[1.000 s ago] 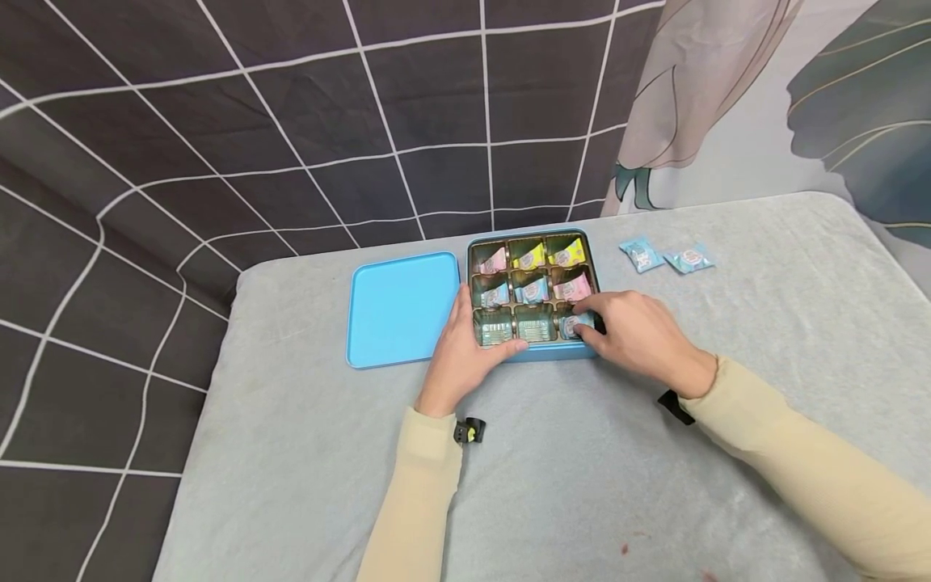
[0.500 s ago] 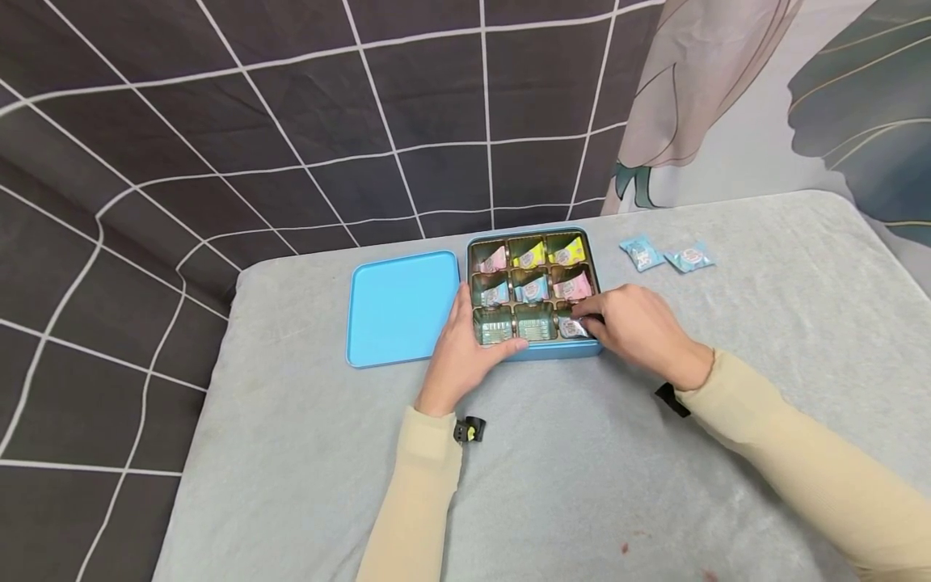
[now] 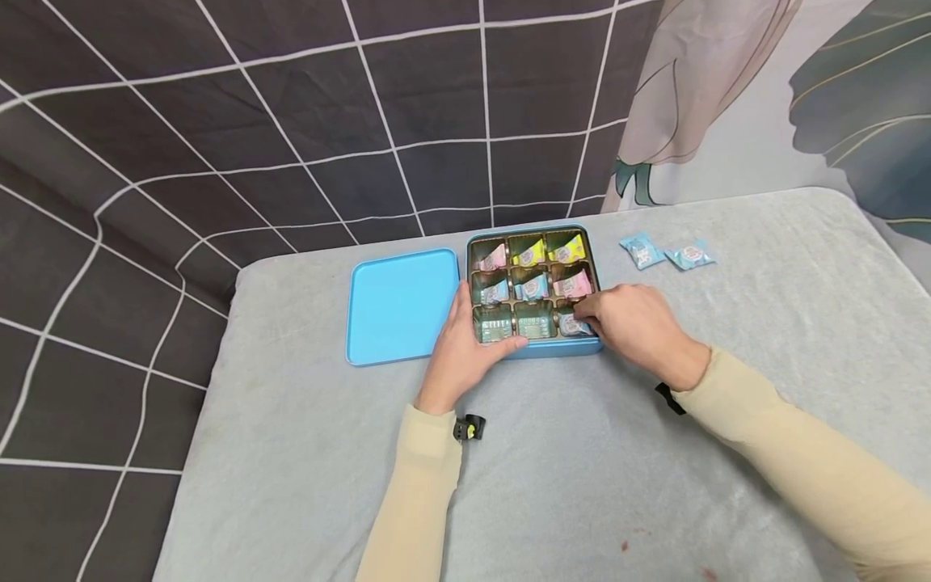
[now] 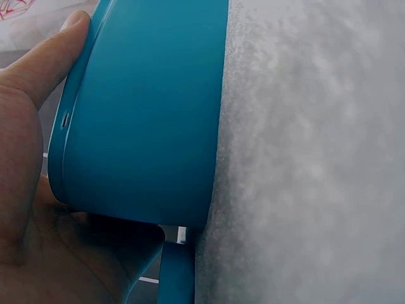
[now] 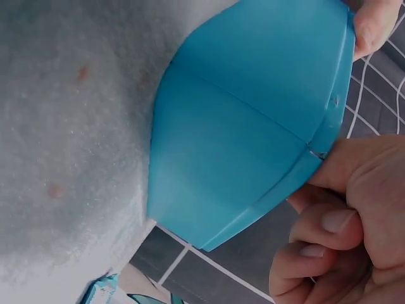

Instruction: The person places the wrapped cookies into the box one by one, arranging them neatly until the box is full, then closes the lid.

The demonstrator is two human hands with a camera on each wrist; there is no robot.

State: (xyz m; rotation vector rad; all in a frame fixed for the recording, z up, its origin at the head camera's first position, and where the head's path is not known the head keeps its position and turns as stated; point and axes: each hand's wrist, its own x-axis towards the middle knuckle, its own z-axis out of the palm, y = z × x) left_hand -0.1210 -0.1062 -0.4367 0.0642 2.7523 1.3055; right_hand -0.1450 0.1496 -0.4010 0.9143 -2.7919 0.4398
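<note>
A blue tin (image 3: 558, 349) stands uncovered, with a divided tray inside. Small wrapped candies fill its back and middle rows: pink, yellow and blue. My left hand (image 3: 458, 356) rests around the near left corner, fingers straight along the side and thumb (image 4: 54, 57) laid over the front rim. At the front right compartment my right hand (image 3: 640, 327) pinches a light blue wrapped candy (image 3: 572, 326) with thumb and forefinger. Those fingertips are hidden behind the tin wall in the right wrist view, where the other fingers (image 5: 323, 234) are curled. The front left and front middle compartments (image 3: 534, 323) hold no candy.
The blue lid (image 3: 403, 307) lies flat against the left of the tin. Two blue wrapped candies, one nearer (image 3: 642, 251) and one farther right (image 3: 690, 255), lie on the grey cloth (image 3: 291, 453). A dark checked curtain (image 3: 305, 121) hangs behind.
The candy in the front right compartment has turned, its blue face giving way to silver and then pale blue. My right fingers have shifted slightly; the left hand stays put.
</note>
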